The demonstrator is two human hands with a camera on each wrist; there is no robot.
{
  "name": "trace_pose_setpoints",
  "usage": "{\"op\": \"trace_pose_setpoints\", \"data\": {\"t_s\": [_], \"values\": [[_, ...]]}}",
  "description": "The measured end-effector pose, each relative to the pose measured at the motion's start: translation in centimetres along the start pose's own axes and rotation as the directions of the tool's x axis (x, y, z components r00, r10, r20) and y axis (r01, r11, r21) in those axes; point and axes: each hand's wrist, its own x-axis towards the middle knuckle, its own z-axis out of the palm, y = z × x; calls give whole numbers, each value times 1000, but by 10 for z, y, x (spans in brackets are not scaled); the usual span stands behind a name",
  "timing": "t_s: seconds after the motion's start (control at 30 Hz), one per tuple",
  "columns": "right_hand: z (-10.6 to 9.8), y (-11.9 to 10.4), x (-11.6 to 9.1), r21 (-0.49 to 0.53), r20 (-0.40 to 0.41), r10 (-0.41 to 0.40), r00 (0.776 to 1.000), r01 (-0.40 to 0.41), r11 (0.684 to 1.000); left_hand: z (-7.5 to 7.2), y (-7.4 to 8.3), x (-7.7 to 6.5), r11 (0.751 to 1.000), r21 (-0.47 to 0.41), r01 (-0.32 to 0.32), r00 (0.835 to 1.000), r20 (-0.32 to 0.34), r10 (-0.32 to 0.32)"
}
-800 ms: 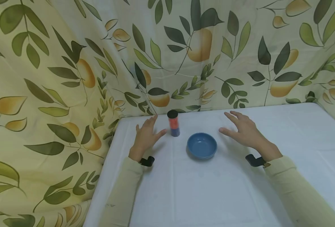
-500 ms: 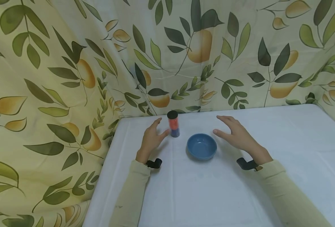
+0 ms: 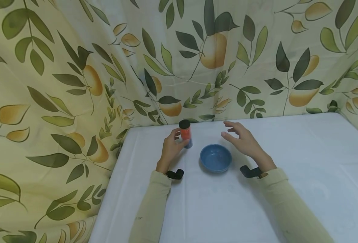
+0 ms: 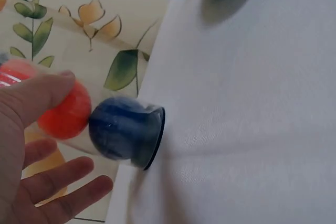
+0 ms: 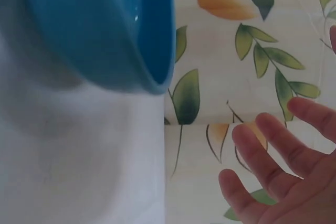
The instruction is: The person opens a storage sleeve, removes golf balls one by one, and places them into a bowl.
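A clear tube with a black lid [image 3: 184, 124] stands upright on the table, holding red-orange balls and a blue one [image 4: 113, 127]. Around its near left side is my left hand [image 3: 170, 147], the thumb across the tube's front and the other fingers spread loosely in the left wrist view. To the tube's right sits a blue bowl [image 3: 216, 158], with nothing inside. My right hand [image 3: 242, 140] hovers beyond the bowl's right rim, fingers apart and holding nothing. The right wrist view shows its spread fingers [image 5: 270, 174] apart from the bowl.
A white cloth [image 3: 227, 206] covers the table. Close behind the table's back edge hangs a curtain [image 3: 257, 67] printed with leaves and fruit; it continues along the left side. Each wrist carries a small black camera mount [image 3: 175, 174].
My left hand has moved right and reached the tube. My right hand has come left, nearer to the bowl. The tube and bowl have stayed in place.
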Motion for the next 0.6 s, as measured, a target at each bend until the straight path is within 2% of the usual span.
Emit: {"op": "trace_pose_setpoints", "data": {"t_s": [0.17, 0.43, 0.6], "values": [[5, -2, 10, 69, 2, 5, 1000, -6, 998, 8, 1, 2, 1000, 7, 3, 1000, -1, -3], [7, -4, 20, 121, 12, 19, 1000, -20, 992, 16, 7, 4, 999, -43, 5, 1000, 20, -4], [9, -4, 22, 131, 20, 25, 999, -28, 991, 18, 11, 6, 1000, -6, 1, 1000, 30, 0]]}}
